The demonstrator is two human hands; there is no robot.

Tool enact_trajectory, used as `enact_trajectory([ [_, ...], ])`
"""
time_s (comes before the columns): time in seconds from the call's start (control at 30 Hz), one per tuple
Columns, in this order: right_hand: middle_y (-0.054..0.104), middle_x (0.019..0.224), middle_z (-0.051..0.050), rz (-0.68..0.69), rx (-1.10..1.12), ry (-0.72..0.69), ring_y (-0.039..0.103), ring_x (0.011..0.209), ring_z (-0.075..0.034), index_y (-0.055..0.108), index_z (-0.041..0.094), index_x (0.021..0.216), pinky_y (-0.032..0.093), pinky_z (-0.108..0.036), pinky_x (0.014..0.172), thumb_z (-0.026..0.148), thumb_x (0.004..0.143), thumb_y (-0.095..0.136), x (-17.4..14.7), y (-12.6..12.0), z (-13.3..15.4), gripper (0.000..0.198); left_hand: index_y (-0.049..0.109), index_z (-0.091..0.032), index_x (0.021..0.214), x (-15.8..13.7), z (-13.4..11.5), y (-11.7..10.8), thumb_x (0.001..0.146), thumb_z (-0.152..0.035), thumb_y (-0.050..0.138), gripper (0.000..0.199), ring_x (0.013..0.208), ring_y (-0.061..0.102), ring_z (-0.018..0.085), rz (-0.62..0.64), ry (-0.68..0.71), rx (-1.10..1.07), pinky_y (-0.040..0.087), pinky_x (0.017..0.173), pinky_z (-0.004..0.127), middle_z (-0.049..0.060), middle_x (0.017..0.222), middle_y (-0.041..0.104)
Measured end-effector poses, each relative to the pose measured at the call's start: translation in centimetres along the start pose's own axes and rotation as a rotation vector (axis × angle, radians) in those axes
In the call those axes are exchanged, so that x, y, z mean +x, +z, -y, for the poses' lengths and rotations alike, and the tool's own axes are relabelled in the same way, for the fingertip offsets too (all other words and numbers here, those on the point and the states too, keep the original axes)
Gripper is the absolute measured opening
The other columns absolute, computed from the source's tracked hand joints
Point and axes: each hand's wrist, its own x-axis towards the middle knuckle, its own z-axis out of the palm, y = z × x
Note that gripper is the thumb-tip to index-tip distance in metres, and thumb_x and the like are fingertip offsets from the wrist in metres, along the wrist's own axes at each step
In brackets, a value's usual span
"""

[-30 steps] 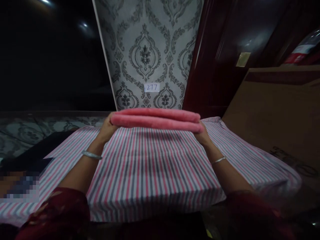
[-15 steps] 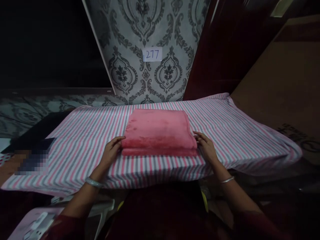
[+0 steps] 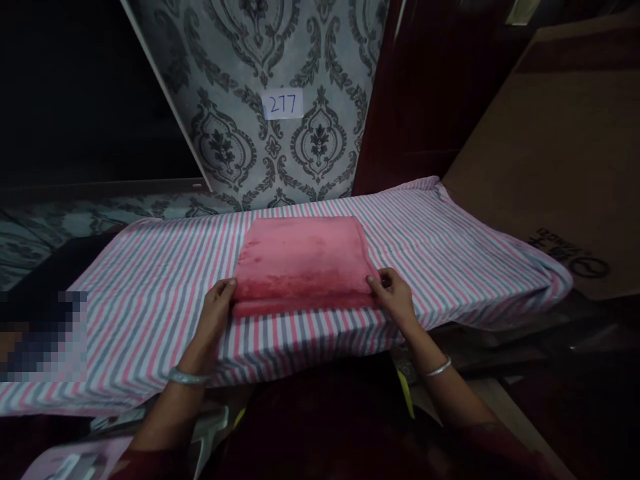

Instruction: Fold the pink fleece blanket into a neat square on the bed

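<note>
A folded pink plush cloth (image 3: 303,257) lies flat in the middle of a striped cover (image 3: 165,280). Its near edge shows a darker, rolled-looking fold close to the table's front. At the cloth's left front corner is my left hand (image 3: 216,305), closed, with thumb and fingers at the edge; part of the fingers is hidden. On the opposite side my right hand (image 3: 397,300) pinches the right front edge, its thumb on top of the cloth and the fingers curled round the side. Each wrist wears a bangle.
Patterned wallpaper with a paper label reading 277 (image 3: 283,104) rises behind the table. A dark screen (image 3: 90,100) stands at the upper left. On the right are a dark red panel (image 3: 425,87) and a large cardboard box (image 3: 565,147).
Both hands have closed in on the cloth's front corners, and my right thumb now lies on top of it. The view has shifted, so the scene sits further left.
</note>
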Motion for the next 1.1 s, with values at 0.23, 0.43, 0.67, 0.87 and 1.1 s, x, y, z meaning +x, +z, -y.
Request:
enact_trajectory([
  [0.23,0.058,0.072,0.0,0.058,0.201,0.041,0.051,0.064,-0.017,0.057,0.022,0.087,0.042,-0.029,0.062,0.06,0.075,0.065,1.1,-0.4,1.2,0.04,0.065,-0.02,0.081,0.2,-1.7,0.8,0.048,-0.054,0.087,0.052,0.061,0.053,0.013,0.037,-0.028,-0.095,0.044,0.058,0.024,-0.003,0.065,0.06],
  [0.43,0.053,0.068,0.003,0.05,0.252,0.072,0.049,0.063,-0.016,0.053,0.023,0.079,0.041,-0.03,0.062,0.056,0.071,0.064,1.5,-0.1,-1.0,0.035,0.065,-0.019,0.075,0.5,-1.0,0.5,0.049,-0.054,0.087,0.049,0.063,0.055,0.013,0.028,0.003,-0.008,0.046,0.062,0.024,-0.002,0.065,0.063],
  [0.67,0.07,0.101,-0.012,-0.005,0.118,-0.049,0.065,0.091,-0.027,0.062,0.017,0.112,0.054,-0.041,0.078,0.061,0.08,0.061,2.2,-1.0,-2.4,0.054,0.069,-0.02,0.111,2.8,-0.8,-2.7,0.07,-0.059,0.072,0.056,0.098,0.068,0.024,-0.057,0.144,0.267,0.056,0.085,0.035,0.007,0.107,0.073],
  [0.87,0.057,0.145,-0.016,0.131,-0.198,-0.528,0.048,0.137,-0.029,0.056,0.016,0.142,0.037,-0.05,0.117,0.04,0.099,0.042,10.2,3.4,6.8,0.051,0.053,-0.013,0.144,8.4,-7.1,5.0,0.092,-0.037,0.047,0.057,0.145,0.044,0.026,0.193,0.552,0.747,0.032,0.123,0.043,0.014,0.154,0.05],
  [1.1,0.045,0.157,-0.013,0.468,-0.65,-0.32,0.033,0.148,-0.031,0.045,0.019,0.153,0.025,-0.059,0.118,0.031,0.105,0.033,15.6,12.0,12.8,0.05,0.051,-0.012,0.145,12.6,-10.4,17.3,0.099,-0.029,0.041,0.05,0.147,0.04,0.029,0.367,0.604,1.308,0.024,0.123,0.053,0.018,0.154,0.049],
])
